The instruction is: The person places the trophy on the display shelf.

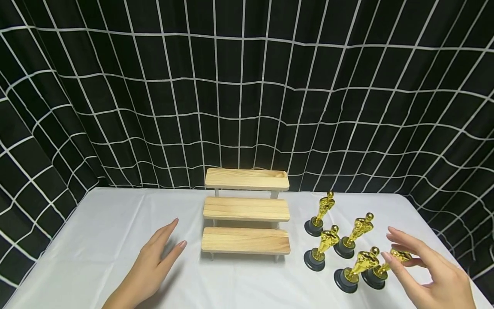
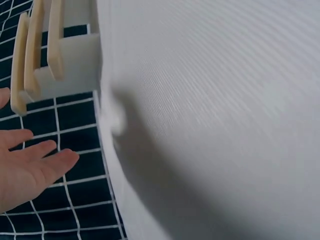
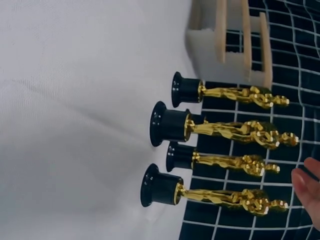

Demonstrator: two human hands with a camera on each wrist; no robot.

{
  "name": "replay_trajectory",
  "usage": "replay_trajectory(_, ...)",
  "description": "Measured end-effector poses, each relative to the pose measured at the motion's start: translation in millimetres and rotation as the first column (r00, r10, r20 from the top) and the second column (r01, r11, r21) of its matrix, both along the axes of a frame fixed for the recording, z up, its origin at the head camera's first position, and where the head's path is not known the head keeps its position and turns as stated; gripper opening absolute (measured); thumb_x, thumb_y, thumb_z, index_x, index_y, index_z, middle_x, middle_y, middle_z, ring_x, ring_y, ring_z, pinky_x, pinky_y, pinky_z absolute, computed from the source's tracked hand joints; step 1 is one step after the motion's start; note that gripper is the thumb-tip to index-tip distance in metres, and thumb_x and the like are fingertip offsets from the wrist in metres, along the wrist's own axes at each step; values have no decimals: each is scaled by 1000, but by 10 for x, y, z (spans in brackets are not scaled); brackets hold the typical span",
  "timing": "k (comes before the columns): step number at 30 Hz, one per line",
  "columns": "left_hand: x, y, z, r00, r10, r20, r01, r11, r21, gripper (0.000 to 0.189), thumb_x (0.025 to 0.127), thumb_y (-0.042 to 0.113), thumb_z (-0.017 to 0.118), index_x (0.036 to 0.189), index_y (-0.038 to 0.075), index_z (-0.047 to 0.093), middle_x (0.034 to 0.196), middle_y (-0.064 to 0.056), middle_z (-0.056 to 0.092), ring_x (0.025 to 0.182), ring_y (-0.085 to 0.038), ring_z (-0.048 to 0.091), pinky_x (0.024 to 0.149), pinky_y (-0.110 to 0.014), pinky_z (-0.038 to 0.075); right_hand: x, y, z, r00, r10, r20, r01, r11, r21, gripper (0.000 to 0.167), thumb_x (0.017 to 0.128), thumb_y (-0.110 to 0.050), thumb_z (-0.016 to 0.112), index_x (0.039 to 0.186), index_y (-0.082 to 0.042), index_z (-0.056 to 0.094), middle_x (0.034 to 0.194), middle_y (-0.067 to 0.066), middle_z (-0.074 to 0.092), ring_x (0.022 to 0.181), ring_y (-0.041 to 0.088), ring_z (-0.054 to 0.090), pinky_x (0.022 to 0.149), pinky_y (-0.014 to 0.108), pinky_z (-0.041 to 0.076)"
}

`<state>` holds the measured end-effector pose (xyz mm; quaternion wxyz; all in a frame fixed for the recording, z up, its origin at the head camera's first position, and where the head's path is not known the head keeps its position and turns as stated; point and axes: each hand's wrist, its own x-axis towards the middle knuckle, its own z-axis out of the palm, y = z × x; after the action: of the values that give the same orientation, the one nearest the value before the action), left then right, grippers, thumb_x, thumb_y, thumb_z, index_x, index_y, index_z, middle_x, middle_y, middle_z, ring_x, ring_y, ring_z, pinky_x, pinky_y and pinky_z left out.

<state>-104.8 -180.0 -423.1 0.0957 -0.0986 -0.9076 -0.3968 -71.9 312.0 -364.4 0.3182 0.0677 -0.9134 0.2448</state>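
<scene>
My left hand (image 1: pixel 148 268) hovers over the white table to the left of a three-tier wooden stand (image 1: pixel 246 210), fingers extended and holding nothing. On the right, several gold statuettes on round black bases stand upright, among them one at the back (image 1: pixel 324 210) and one at the front (image 1: pixel 364 262). My right hand (image 1: pixel 440 272) is beside the rightmost statuette (image 1: pixel 373 278) and partly covers it in the head view. Its fingers are gently bent with nothing between them. In the right wrist view, the fingertips (image 3: pixel 302 185) are apart from the statuettes' heads.
A white cloth (image 1: pixel 247 287) covers the table. Behind it and at both sides hangs a black curtain (image 1: pixel 251 101) with a white grid. The stand's tiers rise toward the back, on pale supports (image 2: pixel 77 65).
</scene>
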Motion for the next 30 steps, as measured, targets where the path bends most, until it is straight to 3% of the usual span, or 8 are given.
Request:
replay_trajectory(6, -43, 107, 7, 1000, 16, -16, -15, 998, 61, 58, 109, 31, 60, 158, 2, 46, 152, -21, 55, 136, -46, 56, 112, -61, 53, -19, -45, -40, 998, 43, 35, -41, 998, -51, 58, 74, 8, 89, 129, 0, 71, 107, 21, 77, 91, -31, 50, 73, -7, 47)
replay_trajectory(12, -102, 221, -17, 998, 35, 54, -43, 987, 154, 56, 109, 29, 61, 157, 4, 47, 150, -23, 55, 132, -46, 59, 103, -56, 61, -38, -52, -114, 997, 42, 65, -37, 996, -81, 58, 79, 7, 87, 132, -3, 69, 107, 12, 77, 91, -29, 53, 77, -7, 48)
replay_trajectory(17, -122, 291, -39, 997, 29, 75, -44, 977, 208, 57, 109, 28, 62, 158, 5, 45, 149, -25, 55, 131, -48, 60, 103, -59, 61, -32, -61, -165, 993, 32, 110, -22, 996, -91, 55, 83, 5, 85, 135, -2, 67, 109, 20, 77, 91, -30, 51, 76, -8, 47)
replay_trajectory(25, -161, 373, -105, 995, 41, 95, -63, 968, 244, 56, 107, 22, 65, 155, -1, 48, 147, -28, 56, 129, -49, 61, 105, -57, 60, -33, -128, -225, 993, 43, 109, -26, 988, -151, 55, 83, 9, 84, 134, 0, 66, 108, 23, 76, 90, -29, 55, 74, -4, 52)
replay_trajectory(30, -176, 431, -118, 986, 44, 162, -92, 947, 307, 56, 105, 16, 67, 152, -5, 47, 142, -30, 58, 123, -45, 67, 91, -43, 68, -37, -138, -248, 992, 42, 119, -22, 986, -164, 53, 84, 11, 82, 134, 1, 66, 110, 26, 75, 91, -32, 51, 74, -5, 50)
